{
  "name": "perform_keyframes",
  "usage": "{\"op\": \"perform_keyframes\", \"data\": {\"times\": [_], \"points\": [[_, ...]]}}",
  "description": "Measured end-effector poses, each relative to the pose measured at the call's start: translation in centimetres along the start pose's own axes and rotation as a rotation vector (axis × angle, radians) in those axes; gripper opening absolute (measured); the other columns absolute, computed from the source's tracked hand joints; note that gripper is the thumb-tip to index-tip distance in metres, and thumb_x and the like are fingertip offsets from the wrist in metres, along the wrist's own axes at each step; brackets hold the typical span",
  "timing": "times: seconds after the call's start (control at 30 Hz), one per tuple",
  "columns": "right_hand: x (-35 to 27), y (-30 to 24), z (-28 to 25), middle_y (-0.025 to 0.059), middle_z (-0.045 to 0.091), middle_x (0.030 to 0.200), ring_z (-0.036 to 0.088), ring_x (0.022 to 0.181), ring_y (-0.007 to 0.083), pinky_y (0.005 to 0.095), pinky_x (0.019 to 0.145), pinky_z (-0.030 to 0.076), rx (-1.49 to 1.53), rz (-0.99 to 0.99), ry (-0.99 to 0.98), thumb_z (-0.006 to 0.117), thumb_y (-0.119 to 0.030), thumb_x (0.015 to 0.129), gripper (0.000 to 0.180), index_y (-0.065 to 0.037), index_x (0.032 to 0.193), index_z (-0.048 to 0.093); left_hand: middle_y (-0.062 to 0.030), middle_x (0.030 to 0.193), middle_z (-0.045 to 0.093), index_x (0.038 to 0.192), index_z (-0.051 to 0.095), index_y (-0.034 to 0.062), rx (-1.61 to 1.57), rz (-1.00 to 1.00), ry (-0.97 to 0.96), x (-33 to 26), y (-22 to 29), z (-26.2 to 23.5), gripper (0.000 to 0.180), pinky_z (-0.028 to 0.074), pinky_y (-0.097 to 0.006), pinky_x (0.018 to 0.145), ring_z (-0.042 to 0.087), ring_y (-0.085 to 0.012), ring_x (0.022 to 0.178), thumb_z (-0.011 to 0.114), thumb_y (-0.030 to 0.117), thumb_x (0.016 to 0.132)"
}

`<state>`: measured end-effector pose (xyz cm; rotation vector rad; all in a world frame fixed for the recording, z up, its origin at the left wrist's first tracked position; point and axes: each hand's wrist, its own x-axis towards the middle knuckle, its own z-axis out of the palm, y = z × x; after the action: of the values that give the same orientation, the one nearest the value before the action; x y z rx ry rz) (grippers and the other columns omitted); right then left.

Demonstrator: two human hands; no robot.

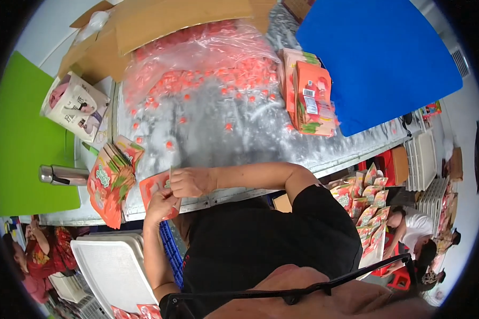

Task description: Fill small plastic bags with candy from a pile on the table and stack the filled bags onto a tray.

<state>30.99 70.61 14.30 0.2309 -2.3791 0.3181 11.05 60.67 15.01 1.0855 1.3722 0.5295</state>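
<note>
Both hands are close together at the near edge of the metal-topped table (207, 151), working at 1 red pouch (150, 187). The left hand (158, 206) pinches the pouch near its lower right side, thumb toward the right hand (190, 182), whose curled fingers sit at its right edge; how firmly these grip is hidden. The pouch lies partly over the table edge, just right of a fanned pile of pouches (107, 181). A steel bottle (69, 175) lies left of that pile. Beyond the hands, small red pieces (229, 126) are scattered before a clear plastic bag (197, 45) filled with more, below a cardboard box flap (181, 21). 1 further pouch stack (310, 95) rests beside a blue panel (383, 58).
</note>
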Motion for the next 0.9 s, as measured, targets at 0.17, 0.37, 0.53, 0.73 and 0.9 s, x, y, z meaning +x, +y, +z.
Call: {"op": "perform_keyframes", "data": {"times": [0.17,0.37,0.53,0.73,0.9], "points": [[-1.1,-1.0,0.6,0.0093,0.064,0.088,0.062,0.087,0.0273,0.0407,0.088,0.049,0.186,0.178,-0.277,0.059,-0.016,0.080,0.014,-0.004,0.084,0.065,-0.0218,0.077,0.068,0.078,0.072,0.0073,0.992,0.088,0.428,-1.1,3.9,3.2,0.026,0.054,-0.049,0.072,0.068,-0.0371,0.078,0.068,0.033,0.079],[-1.0,-2.0,1.2,0.0134,0.063,0.097,0.061,0.097,0.0314,0.0455,0.090,0.047,0.295,0.429,-0.406,0.069,-0.017,0.073,0.028,-0.002,0.096,0.064,-0.0219,0.074,0.067,0.079,0.072,0.0055,0.941,0.087,0.578,-2.3,5.2,3.6,0.027,0.053,-0.050,0.072,0.067,-0.0398,0.077,0.061,0.030,0.083],[-0.7,-2.7,3.1,0.0242,0.061,0.120,0.058,0.112,0.0389,0.0451,0.098,0.045,0.367,0.400,-0.675,0.073,-0.024,0.075,0.050,0.001,0.116,0.061,-0.0226,0.074,0.068,0.080,0.072,0.0025,1.116,0.065,0.465,-2.3,7.7,5.2,0.030,0.054,-0.050,0.073,0.068,-0.0408,0.074,0.058,0.029,0.084],[1.3,-3.0,0.0,0.0205,0.065,0.114,0.058,0.112,0.0343,0.0406,0.103,0.042,0.676,0.418,-0.591,0.062,-0.040,0.088,0.045,-0.003,0.113,0.064,-0.0175,0.067,0.067,0.080,0.075,0.0090,1.073,0.149,0.424,-3.6,9.6,5.0,0.025,0.054,-0.049,0.067,0.067,-0.0390,0.068,0.059,0.029,0.085],[3.5,-3.0,-5.0,0.0121,0.068,0.102,0.062,0.100,0.0298,0.0417,0.090,0.047,0.707,0.523,-0.610,0.063,-0.033,0.088,0.032,-0.004,0.099,0.066,-0.0243,0.132,0.056,0.133,0.054,0.0048,0.568,0.322,0.086,-5.0,10.7,1.6,0.070,0.046,-0.041,0.096,0.058,-0.0365,0.116,0.079,0.025,0.072]]}}
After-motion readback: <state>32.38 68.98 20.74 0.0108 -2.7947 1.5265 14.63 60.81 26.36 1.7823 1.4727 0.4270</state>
